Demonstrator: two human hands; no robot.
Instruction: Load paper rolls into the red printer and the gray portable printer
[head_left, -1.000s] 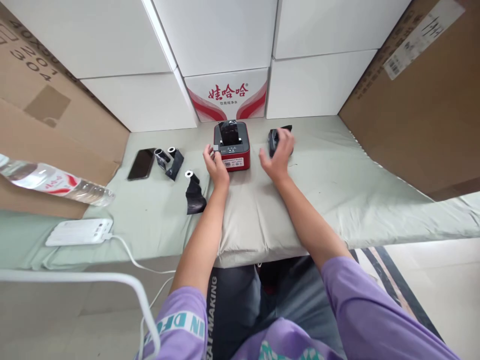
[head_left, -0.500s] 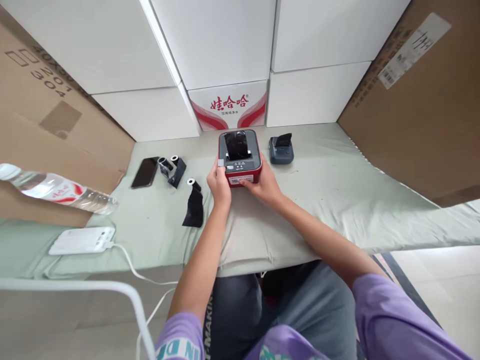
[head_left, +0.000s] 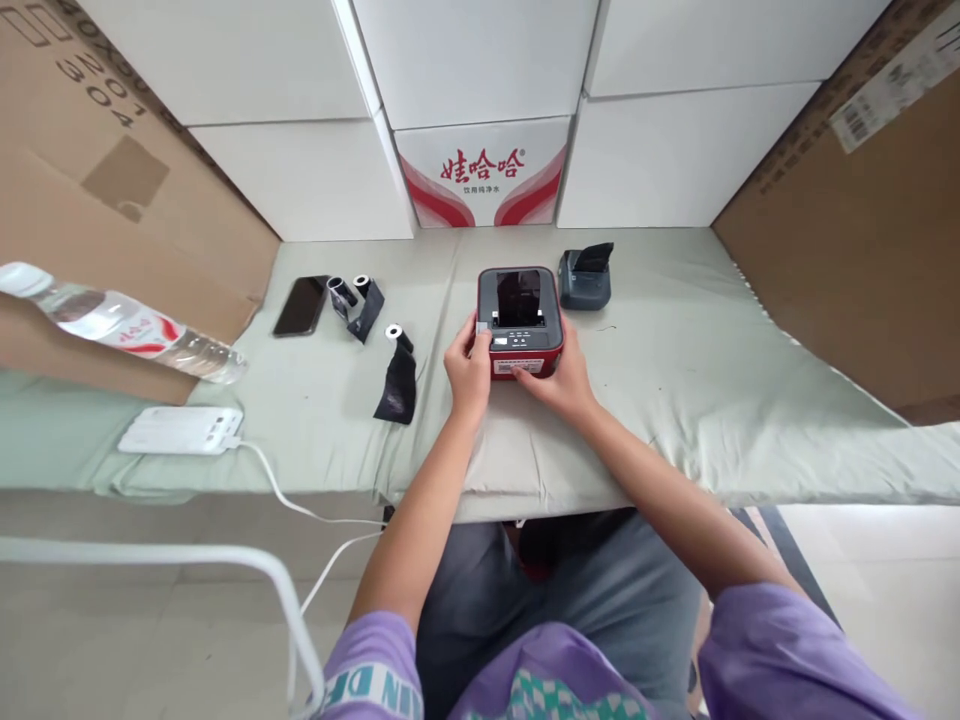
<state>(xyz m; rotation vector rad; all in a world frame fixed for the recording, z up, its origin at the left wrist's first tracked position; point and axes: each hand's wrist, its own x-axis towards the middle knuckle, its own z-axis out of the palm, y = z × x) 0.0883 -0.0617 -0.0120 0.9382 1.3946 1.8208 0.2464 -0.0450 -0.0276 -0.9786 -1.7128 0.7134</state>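
Observation:
Between my two hands is a red and dark grey label printer (head_left: 520,342), with a shiny black strip on its top and a white sticker on its front. My left hand (head_left: 469,374) grips its left side, thumb at the front corner by the buttons. My right hand (head_left: 564,376) wraps the right front corner, thumb across the sticker. Whether the printer's base touches the cloth cannot be made out. Just behind it on the right stands a smaller dark printer (head_left: 585,288) with a black strip sticking up.
Left of the printer lie a black ribbon roll (head_left: 397,374), two more small rolls (head_left: 361,306) and a phone (head_left: 301,306). A water bottle (head_left: 124,320) and a cabled white power bank (head_left: 180,430) are farther left. White boxes (head_left: 480,175) back the cloth-covered table; cardboard boxes (head_left: 847,260) flank it.
The camera view has shifted. The red printer has moved right, closer to the small dark printer, with both hands still holding it.

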